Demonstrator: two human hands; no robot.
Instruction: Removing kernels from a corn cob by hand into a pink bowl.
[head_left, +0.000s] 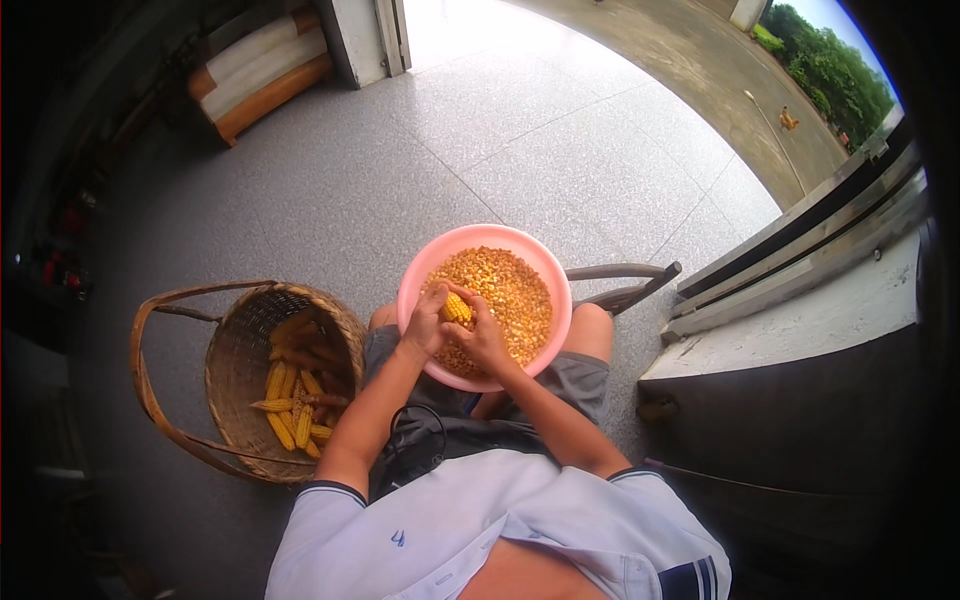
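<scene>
A yellow corn cob (456, 308) is gripped between my two hands, above a pink plastic basin (411, 279). My left hand (427, 324) wraps its left side, while my right hand (482, 335) presses against it from the right. Loose corn kernels (517, 300) fill much of the basin, which rests at my lap between my knees. The fingers hide part of the cob, so how many kernels are off it cannot be seen. On my left stands a woven bamboo basket (236, 360) with a tall handle. Several yellow cobs (289, 405) lie inside it, beside brownish bare-looking cobs (307, 337).
A dark wooden piece (626, 281) juts out behind the basin on the right. Grey speckled tiles (352, 187) form the floor. A wooden seat with pale cushions (262, 64) stands far left. At right is a door frame (795, 232); a chicken (788, 118) is outside.
</scene>
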